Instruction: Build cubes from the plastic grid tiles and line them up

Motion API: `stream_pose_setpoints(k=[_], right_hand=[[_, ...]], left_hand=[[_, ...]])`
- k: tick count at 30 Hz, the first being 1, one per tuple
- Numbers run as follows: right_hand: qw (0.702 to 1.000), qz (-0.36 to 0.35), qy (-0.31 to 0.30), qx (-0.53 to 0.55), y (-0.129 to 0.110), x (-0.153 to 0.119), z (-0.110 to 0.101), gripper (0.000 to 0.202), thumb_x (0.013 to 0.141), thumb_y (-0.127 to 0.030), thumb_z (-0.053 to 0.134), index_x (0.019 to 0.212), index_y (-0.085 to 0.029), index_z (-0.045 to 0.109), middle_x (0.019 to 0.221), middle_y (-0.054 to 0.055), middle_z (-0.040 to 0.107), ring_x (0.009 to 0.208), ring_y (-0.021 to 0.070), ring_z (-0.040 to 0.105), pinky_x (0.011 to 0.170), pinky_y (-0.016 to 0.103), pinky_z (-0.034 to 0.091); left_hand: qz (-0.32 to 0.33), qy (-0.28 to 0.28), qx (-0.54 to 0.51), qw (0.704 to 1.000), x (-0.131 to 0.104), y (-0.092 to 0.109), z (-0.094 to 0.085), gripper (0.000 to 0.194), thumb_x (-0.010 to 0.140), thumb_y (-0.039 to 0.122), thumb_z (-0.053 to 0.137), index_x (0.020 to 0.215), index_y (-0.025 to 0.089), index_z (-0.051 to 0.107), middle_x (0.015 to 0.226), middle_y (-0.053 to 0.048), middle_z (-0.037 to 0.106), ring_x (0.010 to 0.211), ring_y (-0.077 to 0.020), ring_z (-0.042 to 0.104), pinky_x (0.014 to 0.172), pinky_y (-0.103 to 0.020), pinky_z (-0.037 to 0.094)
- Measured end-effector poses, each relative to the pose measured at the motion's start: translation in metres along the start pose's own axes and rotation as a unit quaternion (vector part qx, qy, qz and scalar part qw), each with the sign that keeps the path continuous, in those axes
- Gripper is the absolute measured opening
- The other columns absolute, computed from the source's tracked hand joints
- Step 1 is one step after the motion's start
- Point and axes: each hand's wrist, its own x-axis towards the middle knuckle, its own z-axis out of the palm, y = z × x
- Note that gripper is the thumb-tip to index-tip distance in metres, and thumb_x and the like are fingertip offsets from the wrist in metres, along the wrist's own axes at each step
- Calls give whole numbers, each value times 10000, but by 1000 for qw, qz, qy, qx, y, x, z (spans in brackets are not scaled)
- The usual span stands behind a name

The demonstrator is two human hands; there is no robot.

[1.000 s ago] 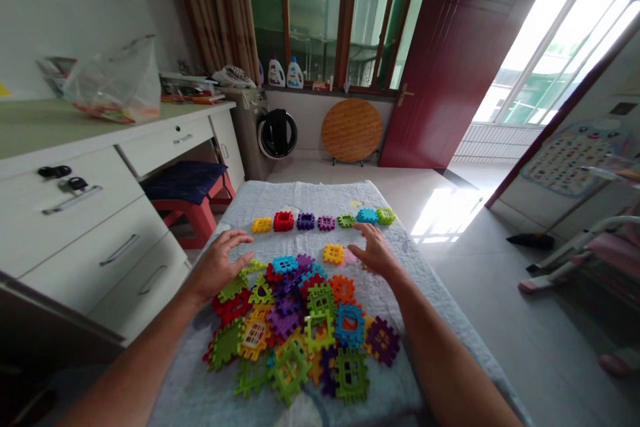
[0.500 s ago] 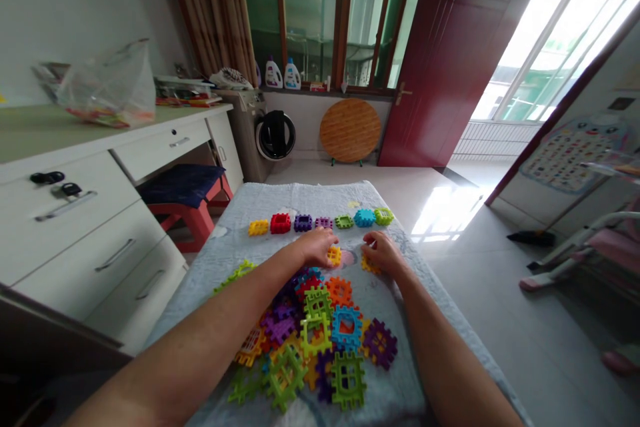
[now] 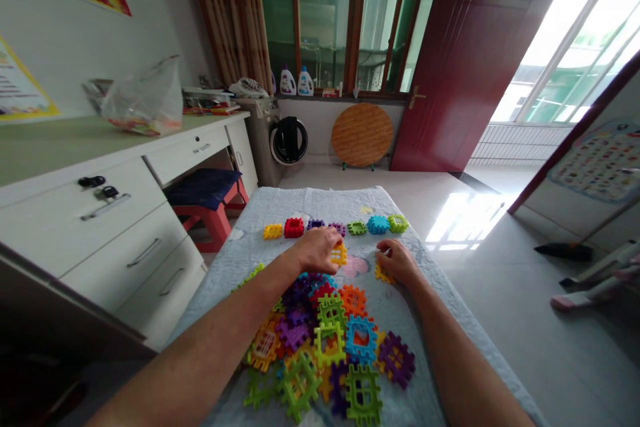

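Note:
My left hand (image 3: 319,249) is closed on a yellow interlocking building piece (image 3: 339,254) with a grid of openings, above the middle of the cloth. To its right, my right hand (image 3: 400,261) has its fingers bent round another yellow piece (image 3: 384,272), partly hidden under them. The two pieces are apart. Nearer to me lies a heap of loose pieces, among them a blue one (image 3: 361,339), a purple one (image 3: 397,359) and a green one (image 3: 363,393). Beyond my hands runs a row of small assembled blocks, including a red one (image 3: 294,227) and a blue one (image 3: 378,224).
The pieces lie on a table covered with a light blue cloth (image 3: 280,203). A white desk (image 3: 140,227) with drawers is on the left, a red stool (image 3: 215,213) beside it. Behind stand a washing machine (image 3: 263,140), a round wooden tabletop (image 3: 363,135) and a red door (image 3: 465,67).
The view has turned slightly left, shifting the scene rightward. My left hand and its yellow piece have moved a little left relative to the table. My right hand has hardly moved.

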Motion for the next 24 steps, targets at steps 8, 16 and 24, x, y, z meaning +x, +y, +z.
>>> stream_pose_setpoints(k=[8, 16, 24], right_hand=[[1000, -11, 4, -4, 0, 0, 1, 196, 722, -285, 546, 857, -180, 642, 830, 35, 625, 656, 137, 556, 661, 265, 421], [1000, -10, -1, -3, 0, 0, 0, 223, 734, -327, 523, 852, -178, 640, 822, 32, 628, 634, 132, 550, 654, 271, 420], [1000, 5, -9, -5, -3, -1, -2, 221, 747, -325, 516, 871, -186, 633, 839, 29, 626, 650, 139, 557, 651, 275, 423]], left_hand=[[-216, 23, -54, 975, -69, -115, -36, 446, 623, 403, 626, 1001, 168, 605, 1033, -61, 613, 912, -193, 600, 813, -250, 454], [-283, -66, -26, 956, -54, -159, -9, 393, 521, 273, 670, 904, 190, 656, 954, -27, 681, 891, -205, 615, 742, -232, 447], [-269, -117, -8, 956, -40, -168, 1, 430, 490, 236, 675, 917, 191, 657, 978, -31, 685, 895, -211, 623, 741, -232, 448]])
